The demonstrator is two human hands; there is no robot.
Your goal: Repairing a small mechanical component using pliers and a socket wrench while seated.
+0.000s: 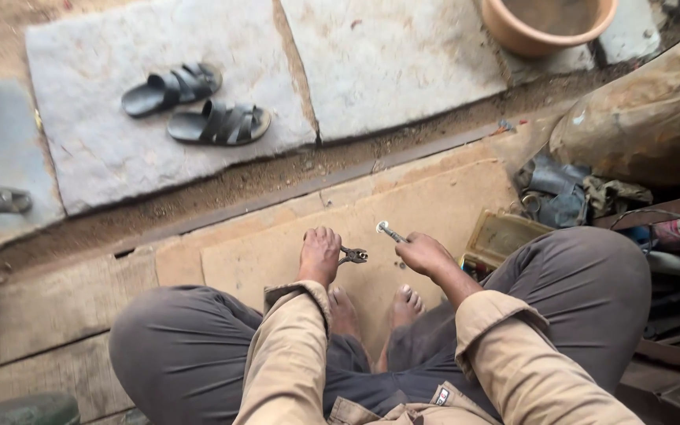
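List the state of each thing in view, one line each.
Left hand: closed on pliers.
Pliers: held, jaws nearly closed, pointing right.
Right hand: closed on a metal tool.
Metal tool: held, round end raised towards upper left.
Sandals: off, lying side by side on a stone slab.
Clay pot: upright, looks empty.
Yellow box: open, beside the right knee.

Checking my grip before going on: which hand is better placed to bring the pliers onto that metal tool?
Left, probably. The left hand already holds the pliers, jaws pointing toward the metal tool in the right hand.
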